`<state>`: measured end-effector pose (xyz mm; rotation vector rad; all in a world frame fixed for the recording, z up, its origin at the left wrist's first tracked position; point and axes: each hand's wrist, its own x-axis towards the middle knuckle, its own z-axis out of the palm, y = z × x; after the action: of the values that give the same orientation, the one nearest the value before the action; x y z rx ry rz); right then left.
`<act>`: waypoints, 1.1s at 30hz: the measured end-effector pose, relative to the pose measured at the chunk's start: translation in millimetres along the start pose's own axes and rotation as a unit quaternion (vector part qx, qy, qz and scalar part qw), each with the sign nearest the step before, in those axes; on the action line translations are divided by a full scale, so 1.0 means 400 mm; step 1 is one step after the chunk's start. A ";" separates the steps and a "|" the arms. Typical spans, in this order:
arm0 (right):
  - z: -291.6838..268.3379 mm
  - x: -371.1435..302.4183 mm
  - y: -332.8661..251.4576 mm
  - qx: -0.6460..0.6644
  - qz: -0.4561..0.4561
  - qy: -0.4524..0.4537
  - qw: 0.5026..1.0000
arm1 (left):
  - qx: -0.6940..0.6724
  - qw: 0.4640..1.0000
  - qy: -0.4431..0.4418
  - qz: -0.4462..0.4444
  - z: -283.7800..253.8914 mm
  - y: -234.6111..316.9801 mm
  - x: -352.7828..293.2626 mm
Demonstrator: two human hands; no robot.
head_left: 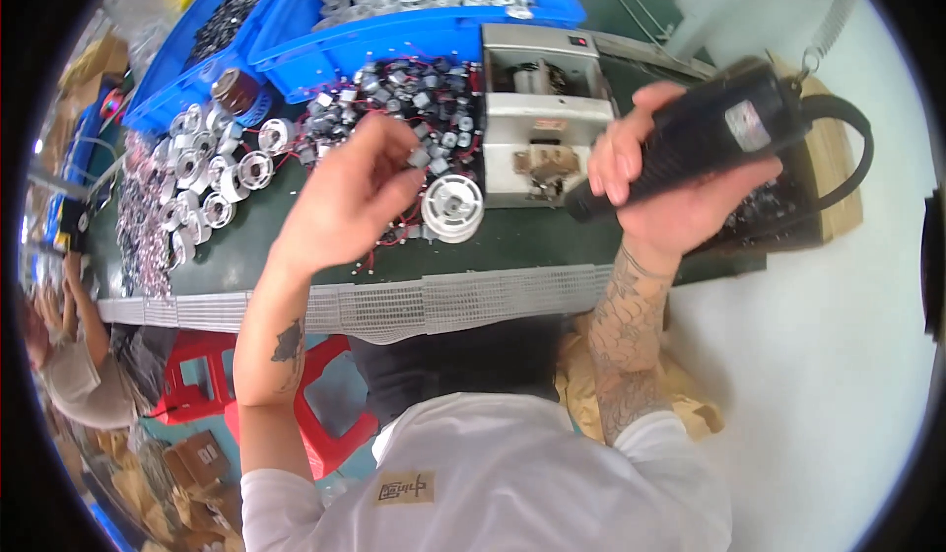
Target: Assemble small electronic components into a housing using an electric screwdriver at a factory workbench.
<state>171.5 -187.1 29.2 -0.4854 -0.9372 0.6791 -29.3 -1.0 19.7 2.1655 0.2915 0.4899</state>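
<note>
My right hand (641,177) is wrapped round a black electric screwdriver (705,123), whose tip points left beside the machine. A coil spring (828,20) and a black cable are attached to its rear end. My left hand (360,192) is closed, thumb and fingers pinching a small grey motor (419,158) above the bench. A white round plastic housing (452,208) with a spoked top stands just right of that hand. Behind it lies a heap of small motors (394,99) with red wires.
A grey metal machine (547,108) stands in the middle of the green bench (522,241). Blue bins (394,41) hold white parts and dark parts. White housings (197,172), a brown jar (236,94) and a pile of wired bits (143,217) lie left. Another person (84,365) sits far left.
</note>
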 end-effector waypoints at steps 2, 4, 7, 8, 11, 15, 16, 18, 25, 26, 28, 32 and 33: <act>0.009 0.015 -0.002 -0.019 -0.020 0.029 0.999 | 0.049 0.996 -0.073 -0.025 0.040 0.031 0.004; -0.011 0.020 0.008 -0.071 -0.032 0.016 0.997 | 0.076 0.994 -0.078 0.000 0.070 0.017 0.006; -0.009 0.021 0.030 -0.160 -0.046 0.051 0.985 | 0.149 0.986 -0.061 0.043 0.085 0.009 0.005; -0.013 0.020 0.034 -0.161 -0.048 0.052 0.985 | 0.191 0.979 -0.042 0.064 0.086 0.007 0.007; -0.021 0.019 0.042 -0.170 -0.052 0.060 0.982 | 0.157 0.986 -0.048 0.022 0.091 -0.013 0.005; -0.022 0.008 0.050 -0.181 -0.042 0.077 0.980 | 0.066 0.997 -0.018 -0.025 0.093 0.002 -0.003; -0.027 0.010 0.049 -0.182 -0.040 0.076 0.979 | 0.054 0.998 -0.004 -0.044 0.096 0.003 0.000; -0.030 0.010 0.054 -0.164 -0.034 0.076 0.983 | 0.042 0.997 0.013 -0.065 0.103 0.002 0.007; -0.040 0.015 0.068 -0.156 -0.041 0.043 0.986 | 0.018 0.997 0.031 -0.063 0.099 -0.020 0.031; -0.030 0.013 0.067 -0.141 -0.016 0.043 0.989 | 0.020 0.997 0.038 -0.068 0.092 -0.023 0.033; -0.019 0.012 0.073 -0.087 0.005 0.016 0.996 | 0.033 0.997 0.011 -0.072 0.075 -0.023 0.030; 0.034 0.015 0.067 0.020 0.047 -0.016 0.999 | 0.101 0.993 0.018 -0.063 0.058 -0.009 0.018; 0.051 0.014 0.055 -0.017 0.046 0.012 0.999 | 0.090 0.994 0.008 -0.062 0.057 -0.014 0.017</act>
<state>149.7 -165.9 28.7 -0.5673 -0.9092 0.7395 -13.2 -11.2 4.4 2.3005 0.4936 0.4249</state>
